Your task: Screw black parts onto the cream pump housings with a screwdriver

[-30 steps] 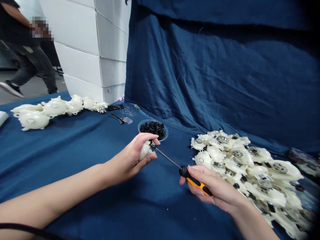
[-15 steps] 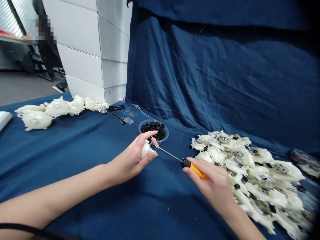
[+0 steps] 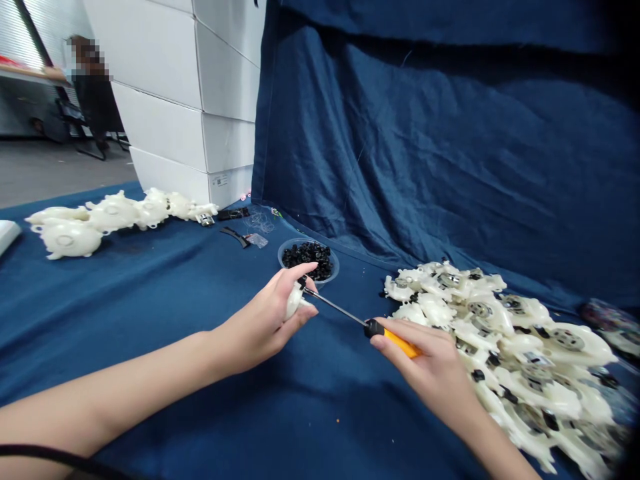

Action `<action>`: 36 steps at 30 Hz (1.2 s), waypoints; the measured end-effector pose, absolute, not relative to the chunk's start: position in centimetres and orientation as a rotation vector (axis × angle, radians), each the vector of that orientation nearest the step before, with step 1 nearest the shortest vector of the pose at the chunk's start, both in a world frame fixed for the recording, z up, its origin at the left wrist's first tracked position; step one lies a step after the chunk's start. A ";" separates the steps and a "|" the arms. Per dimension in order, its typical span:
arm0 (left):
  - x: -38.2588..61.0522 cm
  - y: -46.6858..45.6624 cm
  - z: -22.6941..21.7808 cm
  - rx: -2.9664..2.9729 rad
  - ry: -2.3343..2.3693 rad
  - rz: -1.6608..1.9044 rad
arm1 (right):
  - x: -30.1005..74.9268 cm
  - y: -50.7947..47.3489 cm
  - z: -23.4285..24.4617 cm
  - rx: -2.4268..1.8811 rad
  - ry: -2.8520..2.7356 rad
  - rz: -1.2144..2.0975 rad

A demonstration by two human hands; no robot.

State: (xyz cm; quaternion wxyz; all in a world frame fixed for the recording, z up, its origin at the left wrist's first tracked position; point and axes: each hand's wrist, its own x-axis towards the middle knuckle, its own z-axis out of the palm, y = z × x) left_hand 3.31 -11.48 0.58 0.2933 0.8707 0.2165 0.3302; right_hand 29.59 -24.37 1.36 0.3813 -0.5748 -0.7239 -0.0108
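The left hand (image 3: pixel 260 327) has a tight grip on a cream plastic part (image 3: pixel 294 301); the right hand (image 3: pixel 425 367) grips a yellow-handled screwdriver (image 3: pixel 393 340), its tip touching the part.

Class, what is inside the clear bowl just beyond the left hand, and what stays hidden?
A heap of small black parts fills the clear bowl, hiding its bottom; the left hand covers part of its near rim.
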 end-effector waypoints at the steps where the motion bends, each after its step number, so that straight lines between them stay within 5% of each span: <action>1: 3.3 -11.5 0.6 2.326 0.572 0.881 | 29.6 -24.4 1.4 -1.486 -1.832 0.019; 15: 4.2 -12.8 0.7 2.008 0.862 0.997 | 30.7 -25.2 3.3 -1.814 -1.796 0.654; 22: 4.0 -11.5 1.6 1.973 0.906 1.185 | 29.4 -25.9 4.2 -1.546 -1.555 1.445; 29: 5.3 -13.3 2.8 1.109 0.666 0.456 | 27.1 -24.2 2.2 -1.401 -1.307 1.038; 36: 5.6 -14.0 1.0 0.911 0.620 0.328 | 24.7 -23.4 0.6 -1.380 -1.299 0.965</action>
